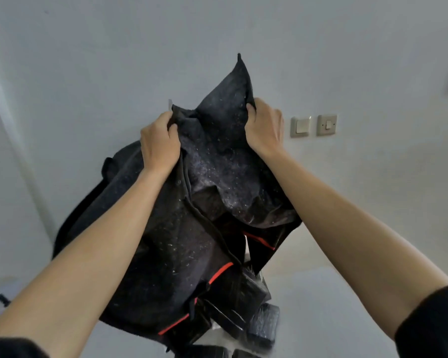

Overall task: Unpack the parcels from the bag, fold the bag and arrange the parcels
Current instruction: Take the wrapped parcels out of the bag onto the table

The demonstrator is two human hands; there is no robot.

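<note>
1. Bag (197, 202), dark felt with red trim, hangs upside down at frame centre, its mouth facing down toward the lower middle.
2. Left hand (159, 144) and right hand (265, 130) each have a closed grip on the bag's upturned bottom, pinching fabric at the top.
3. Parcels (243, 303), wrapped in black, spill from the mouth at the lower centre onto a pale surface; how many remain inside is hidden.
4. Judged step: emptying the bag, early in the task.
5. Next likely calls for a shake to clear it, then laying the bag flat to fold.
</note>
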